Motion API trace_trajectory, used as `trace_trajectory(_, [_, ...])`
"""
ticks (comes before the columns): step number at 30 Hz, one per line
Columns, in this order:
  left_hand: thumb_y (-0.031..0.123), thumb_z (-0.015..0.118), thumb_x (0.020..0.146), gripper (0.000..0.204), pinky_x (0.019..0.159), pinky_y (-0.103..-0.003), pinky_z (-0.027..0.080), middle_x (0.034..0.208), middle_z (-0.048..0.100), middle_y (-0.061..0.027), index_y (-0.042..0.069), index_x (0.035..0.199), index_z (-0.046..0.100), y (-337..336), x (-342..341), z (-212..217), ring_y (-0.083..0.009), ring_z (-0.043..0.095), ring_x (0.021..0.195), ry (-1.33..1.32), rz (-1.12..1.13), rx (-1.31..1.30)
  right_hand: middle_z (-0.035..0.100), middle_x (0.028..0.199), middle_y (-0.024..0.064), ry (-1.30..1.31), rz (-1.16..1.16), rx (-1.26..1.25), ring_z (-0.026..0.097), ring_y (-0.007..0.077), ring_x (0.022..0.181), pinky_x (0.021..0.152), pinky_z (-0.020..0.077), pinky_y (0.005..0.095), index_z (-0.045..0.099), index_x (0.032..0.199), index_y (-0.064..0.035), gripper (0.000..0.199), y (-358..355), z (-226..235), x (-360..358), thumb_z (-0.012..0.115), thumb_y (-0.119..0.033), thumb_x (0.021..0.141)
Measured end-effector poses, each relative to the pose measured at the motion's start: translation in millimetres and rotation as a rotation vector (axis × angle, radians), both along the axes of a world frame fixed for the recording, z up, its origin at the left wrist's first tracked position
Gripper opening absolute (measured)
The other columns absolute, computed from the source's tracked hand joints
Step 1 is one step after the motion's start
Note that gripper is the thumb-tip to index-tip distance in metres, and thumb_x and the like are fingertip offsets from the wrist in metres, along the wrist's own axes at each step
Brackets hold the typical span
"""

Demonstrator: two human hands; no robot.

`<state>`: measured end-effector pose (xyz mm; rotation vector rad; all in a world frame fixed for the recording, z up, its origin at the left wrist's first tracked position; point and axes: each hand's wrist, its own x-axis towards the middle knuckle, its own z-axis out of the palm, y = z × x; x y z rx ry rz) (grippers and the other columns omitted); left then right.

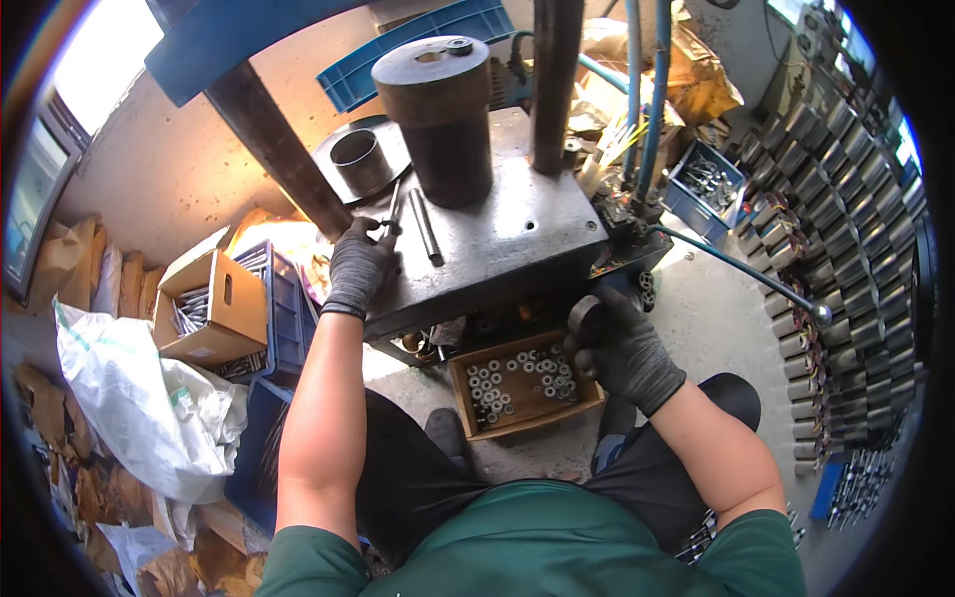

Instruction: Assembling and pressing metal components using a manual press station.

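My left hand (pixel 359 267), in a grey glove, is at the left front of the steel press table (pixel 497 244). Its fingers are closed on a thin metal rod (pixel 395 202) that points away from me. A thicker loose steel pin (pixel 426 227) lies just right of it. Off the table's front right, my gloved right hand (pixel 632 348) grips a short, round, dark metal piece (pixel 585 317). Beyond the pins stands a thick steel cylinder (pixel 438 129) with a slotted top and a small round part (pixel 459 47) on it. A wide metal ring (pixel 360 164) sits to its left.
A wooden box (pixel 527 423) of small ring-shaped parts is on the floor between my feet. Press columns (pixel 552 90) rise from the table. A cardboard box (pixel 211 313) and white sack (pixel 149 398) are left; stacked metal tubes (pixel 846 239) and a ball-ended lever (pixel 821 314) right.
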<state>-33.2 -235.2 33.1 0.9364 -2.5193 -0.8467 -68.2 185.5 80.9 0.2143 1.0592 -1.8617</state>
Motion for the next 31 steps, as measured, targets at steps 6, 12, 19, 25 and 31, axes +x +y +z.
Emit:
trace_trajectory(6, [0.026, 0.077, 0.088, 0.043, 0.063, -0.04, 0.052, 0.081, 0.07, -0.0162, 0.003, 0.121, 0.062, 20.3, 6.2, 11.2, -0.0243, 0.068, 0.071, 0.132, -0.01, 0.003, 0.073, 0.092, 0.0065, 0.201, 0.042, 0.108, 0.071, 0.0206, 0.075, 0.062, 0.0562, 0.0329, 0.07, 0.103, -0.0086, 0.04, 63.2, -37.0, -23.8, 0.073, -0.045, 0.087])
trace_trajectory(12, [0.025, 0.074, 0.088, 0.04, 0.074, -0.043, 0.053, 0.083, 0.069, -0.0155, 0.005, 0.12, 0.062, 18.6, 21.8, -4.8, -0.0292, 0.069, 0.079, 0.145, 0.023, -0.018, 0.076, 0.089, 0.0117, 0.885, 0.591, 1.096, 0.073, 0.0216, 0.082, 0.073, 0.0577, 0.0363, 0.075, 0.096, -0.0045, 0.033, 156.6, -26.0, -79.3, 0.069, -0.035, 0.084])
trace_trajectory(19, [0.029, 0.066, 0.094, 0.041, 0.084, -0.045, 0.052, 0.088, 0.069, -0.018, 0.005, 0.126, 0.059, 48.7, 26.3, 0.6, -0.034, 0.069, 0.088, 0.057, 0.106, -0.281, 0.074, 0.1, 0.0212, 0.843, 1.369, 1.622, 0.071, 0.0353, 0.096, 0.085, 0.0543, 0.046, 0.079, 0.098, -0.0057, 0.044, 236.7, -76.1, -106.8, 0.065, -0.041, 0.076])
trace_trajectory(25, [0.027, 0.066, 0.094, 0.038, 0.082, -0.045, 0.052, 0.087, 0.069, -0.018, 0.005, 0.124, 0.06, 58.9, 26.3, 6.4, -0.0325, 0.069, 0.085, 0.122, 0.145, -0.196, 0.066, 0.12, 0.0238, 1.246, 0.478, 1.549, 0.064, 0.0388, 0.113, 0.098, 0.0501, 0.0466, 0.068, 0.12, -0.0054, 0.056, 211.0, -92.2, -127.6, 0.06, -0.05, 0.086])
trace_trajectory(31, [0.027, 0.066, 0.095, 0.037, 0.081, -0.045, 0.052, 0.088, 0.07, -0.0168, 0.006, 0.124, 0.06, 68.7, 25.2, 16.5, -0.0307, 0.069, 0.085, 0.114, 0.166, -0.157, 0.065, 0.129, 0.0235, 1.055, 0.587, 1.359, 0.064, 0.0362, 0.116, 0.102, 0.0487, 0.0425, 0.064, 0.132, -0.0095, 0.058, 221.3, -97.2, -187.5, 0.065, -0.045, 0.086])
